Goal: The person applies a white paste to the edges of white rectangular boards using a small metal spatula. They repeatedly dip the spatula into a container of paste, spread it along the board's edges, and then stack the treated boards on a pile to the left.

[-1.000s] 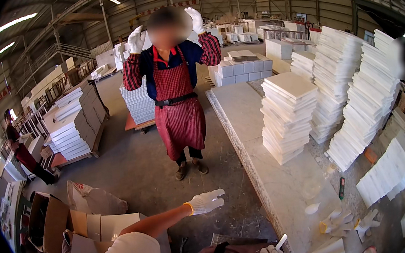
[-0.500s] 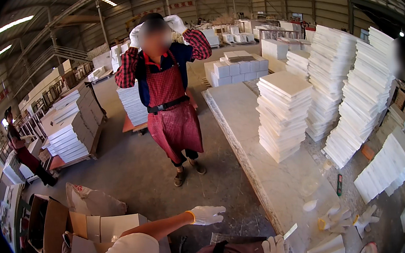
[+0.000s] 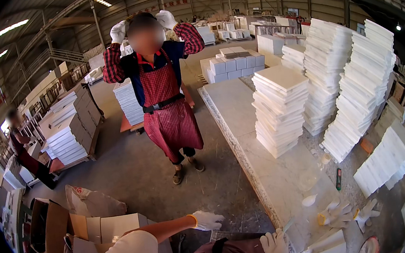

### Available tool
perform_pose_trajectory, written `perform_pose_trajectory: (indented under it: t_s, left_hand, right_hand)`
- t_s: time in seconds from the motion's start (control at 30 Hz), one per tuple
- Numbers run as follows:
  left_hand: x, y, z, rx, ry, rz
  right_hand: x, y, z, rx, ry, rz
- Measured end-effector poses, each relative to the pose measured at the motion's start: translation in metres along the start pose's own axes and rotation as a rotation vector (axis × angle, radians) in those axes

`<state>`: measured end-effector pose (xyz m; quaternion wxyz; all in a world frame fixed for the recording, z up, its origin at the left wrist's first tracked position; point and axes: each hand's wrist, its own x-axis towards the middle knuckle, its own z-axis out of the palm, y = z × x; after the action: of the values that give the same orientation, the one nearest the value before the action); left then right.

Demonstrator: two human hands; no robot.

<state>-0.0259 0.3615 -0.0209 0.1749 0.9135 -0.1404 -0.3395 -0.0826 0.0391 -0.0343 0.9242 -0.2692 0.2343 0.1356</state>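
Observation:
My left hand (image 3: 207,220), in a white work glove with a yellow cuff, hangs over the floor at the lower middle. Its fingers are stretched out and it holds nothing. At the near edge of the stone-topped table (image 3: 242,122), my right hand (image 3: 275,249) is closed, also gloved. A thin flat strip (image 3: 288,224), pale and blade-like, sticks out from its fingertips; its other end is hidden in the glove. Close by on the tabletop lie spare white gloves (image 3: 336,213), a small white scoop-like piece (image 3: 309,200) and a green-and-black cutter-like tool (image 3: 338,179).
Tall stacks of white tiles (image 3: 282,110) stand on the table. Across the floor, a person in a red checked apron (image 3: 172,125) faces me, gloved hands raised to their head. Open cardboard boxes (image 3: 57,230) lie at my left. Pallets of slabs (image 3: 71,136) stand farther left.
The view has shifted slightly. The strip by my right hand looks duller, as if tilted. My left hand's fingers dip a little. The person opposite still has both hands at their head.

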Motion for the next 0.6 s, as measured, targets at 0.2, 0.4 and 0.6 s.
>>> perform_pose_trajectory:
  t_s: [0.2,0.4,0.6]
  left_hand:
    - [0.005,-0.003,0.012,0.002,0.007,0.031]
    - [-0.002,0.014,0.006,0.014,-0.024,0.026]
    - [0.002,0.001,0.021,0.010,-0.025,0.072]
  right_hand:
    - [-0.003,-0.002,-0.003,-2.185,-0.063,-0.532]
    - [0.000,0.002,0.006,-1.910,0.075,-0.644]
    - [0.002,0.007,0.005,-1.668,0.164,-0.763]
